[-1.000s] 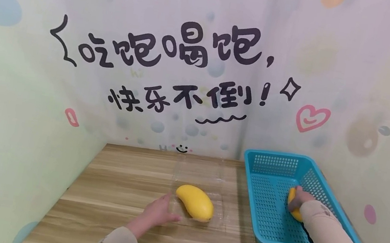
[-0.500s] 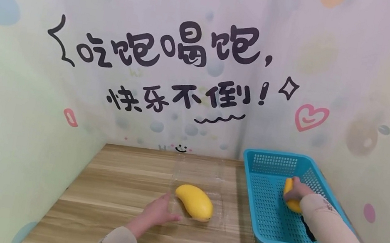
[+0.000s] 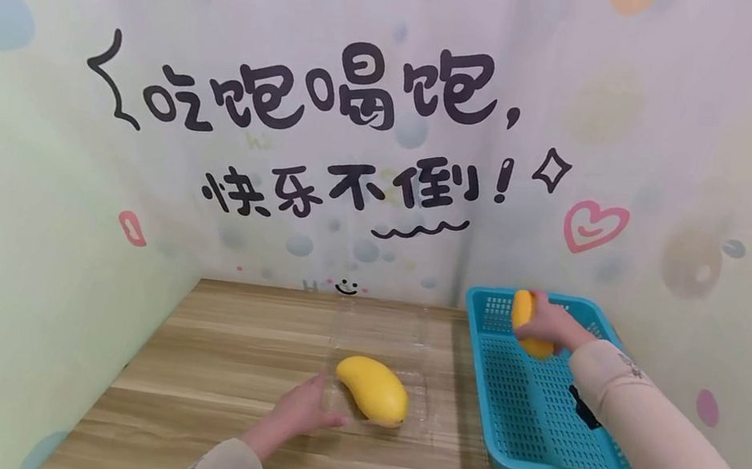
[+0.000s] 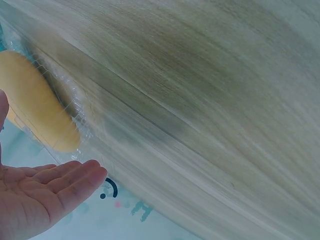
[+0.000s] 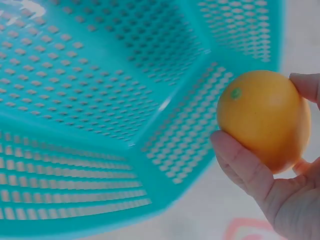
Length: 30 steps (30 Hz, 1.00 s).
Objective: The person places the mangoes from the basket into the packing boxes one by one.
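Observation:
My right hand grips an orange with fingers and thumb, raised over the back part of the blue perforated basket. A green stem spot shows on the fruit in the right wrist view. A yellow mango lies in a clear plastic box on the wooden table, the box's lid folded open toward the wall. At the box's left side rests my left hand, fingers extended and thumb apart. In the left wrist view its palm shows beside the mango.
A small black item lies in the basket, partly hidden by the right sleeve. The wooden table meets a patterned wall with black lettering at the back. Another wall borders the left side.
My right hand has lifted the orange from the basket's floor and moved it up, left and toward the back. More of the black item shows. The left hand has stayed in place.

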### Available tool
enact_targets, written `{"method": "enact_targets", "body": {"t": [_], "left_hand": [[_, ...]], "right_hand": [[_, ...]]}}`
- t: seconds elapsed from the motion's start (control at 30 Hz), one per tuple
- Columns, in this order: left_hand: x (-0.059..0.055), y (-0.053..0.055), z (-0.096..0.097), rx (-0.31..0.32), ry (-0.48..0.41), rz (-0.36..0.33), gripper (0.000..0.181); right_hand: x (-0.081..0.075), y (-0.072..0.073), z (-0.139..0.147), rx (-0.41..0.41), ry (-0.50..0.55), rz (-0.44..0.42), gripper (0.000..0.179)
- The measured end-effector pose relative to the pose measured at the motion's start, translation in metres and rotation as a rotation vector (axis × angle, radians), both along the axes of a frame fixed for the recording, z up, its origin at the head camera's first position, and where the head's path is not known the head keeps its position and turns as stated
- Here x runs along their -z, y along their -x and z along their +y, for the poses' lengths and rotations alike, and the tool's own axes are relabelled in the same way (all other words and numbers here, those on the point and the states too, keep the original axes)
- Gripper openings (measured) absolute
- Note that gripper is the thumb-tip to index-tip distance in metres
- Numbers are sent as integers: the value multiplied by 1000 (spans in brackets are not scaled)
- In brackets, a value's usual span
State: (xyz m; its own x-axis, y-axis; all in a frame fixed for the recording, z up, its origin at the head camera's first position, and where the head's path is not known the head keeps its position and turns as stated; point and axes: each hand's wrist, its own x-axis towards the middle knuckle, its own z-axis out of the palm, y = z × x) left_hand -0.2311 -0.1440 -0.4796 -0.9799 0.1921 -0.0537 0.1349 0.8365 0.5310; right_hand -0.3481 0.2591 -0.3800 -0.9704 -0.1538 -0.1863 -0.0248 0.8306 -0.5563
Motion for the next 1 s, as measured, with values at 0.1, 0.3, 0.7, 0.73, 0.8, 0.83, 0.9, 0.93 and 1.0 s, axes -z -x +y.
{"method": "enact_targets", "body": {"t": [0.1,0.3,0.7,0.73,0.8,0.83,0.9,0.93,1.0], "left_hand": [[0,0,0,4,11,-2,93],[-2,0,-1,7,28,0,93],[-1,0,0,9,16,-2,93],[-1,0,0,11,17,-2,93],[-1,0,0,14,13,-3,93],[-1,0,0,13,11,-4,93],[-1,0,0,13,11,-4,93],[0,0,0,13,13,-4,93],[0,0,0,13,17,-4,92]], "right_hand": [[-11,1,-17,-21,-12,23,91],[-28,-1,-58,-25,-9,47,90],[-18,-10,-128,-103,15,7,87],[-15,-12,-132,-109,9,5,87],[-9,-16,-139,-127,0,-2,86],[-6,-18,-142,-136,-5,-6,86],[0,-22,-148,-142,-8,-22,89],[4,-24,-151,-140,-9,-33,89],[11,-26,-157,-149,-2,-53,92]]}}
